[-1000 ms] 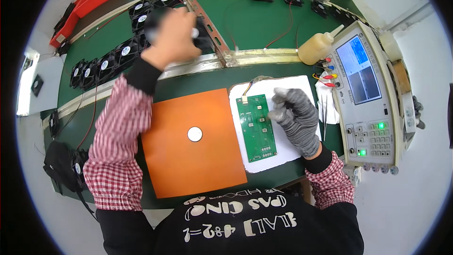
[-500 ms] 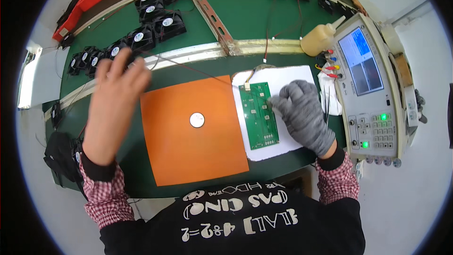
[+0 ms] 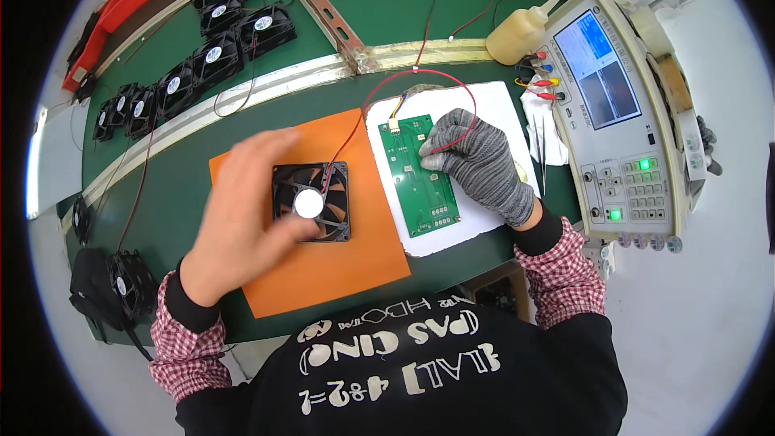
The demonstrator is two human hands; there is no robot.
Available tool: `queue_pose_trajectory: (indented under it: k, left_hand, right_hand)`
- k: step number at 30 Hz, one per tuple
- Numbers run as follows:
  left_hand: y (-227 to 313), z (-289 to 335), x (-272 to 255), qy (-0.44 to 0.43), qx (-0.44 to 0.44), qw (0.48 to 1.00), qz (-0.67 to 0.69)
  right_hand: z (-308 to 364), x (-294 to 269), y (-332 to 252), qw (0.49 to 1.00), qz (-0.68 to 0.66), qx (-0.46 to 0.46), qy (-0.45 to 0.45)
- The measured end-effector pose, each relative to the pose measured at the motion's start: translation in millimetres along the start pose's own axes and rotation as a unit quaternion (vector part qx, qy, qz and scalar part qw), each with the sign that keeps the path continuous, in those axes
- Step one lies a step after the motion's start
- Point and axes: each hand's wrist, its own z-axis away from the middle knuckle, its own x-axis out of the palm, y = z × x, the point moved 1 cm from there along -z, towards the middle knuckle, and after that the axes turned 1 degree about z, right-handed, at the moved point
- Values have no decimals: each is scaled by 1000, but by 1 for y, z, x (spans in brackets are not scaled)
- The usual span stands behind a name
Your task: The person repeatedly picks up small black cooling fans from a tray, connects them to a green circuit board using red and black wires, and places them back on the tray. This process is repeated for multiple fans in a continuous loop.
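Observation:
A black square fan (image 3: 336,229) lies on an orange sheet (image 3: 355,262), and a plain white disc (image 3: 308,203) shows at its hub. My bare left hand (image 3: 246,214) is at the fan's left side, slightly blurred. Its fingers are apart, with the thumb near the disc. From the fan a red lead (image 3: 379,85) arches over to my gloved right hand (image 3: 483,163), whose thumb and fingers pinch its end. The fingertips are over a green circuit board (image 3: 416,186), which rests on a white board (image 3: 476,230); whether the lead's end touches the circuit board is hidden.
At the right stands a grey test instrument (image 3: 613,113) with a lit screen and clip leads. A yellowish squeeze bottle (image 3: 517,36) and tweezers (image 3: 545,141) are beside it. Several black fans (image 3: 214,56) line the far left, behind a pale rail (image 3: 282,79). A red bin (image 3: 133,8) sits beyond.
The fan is now on the orange sheet, where only the white disc showed before. My left hand has come right and nearer to me; my right hand now pinches the red lead. The view has shifted slightly.

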Motion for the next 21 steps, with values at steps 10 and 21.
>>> queue_pose_trajectory:
  k: [10, 21]
  left_hand:
    - [7, 2, 33, -16, 11, 999, -49]
    - [59, 38, -32, 260, 268, 915, -151]
  right_hand:
    - [-6, -6, -3, 996, -45, 51, -52]
    - [-3, -2, -9, 996, 70, -59, -24]
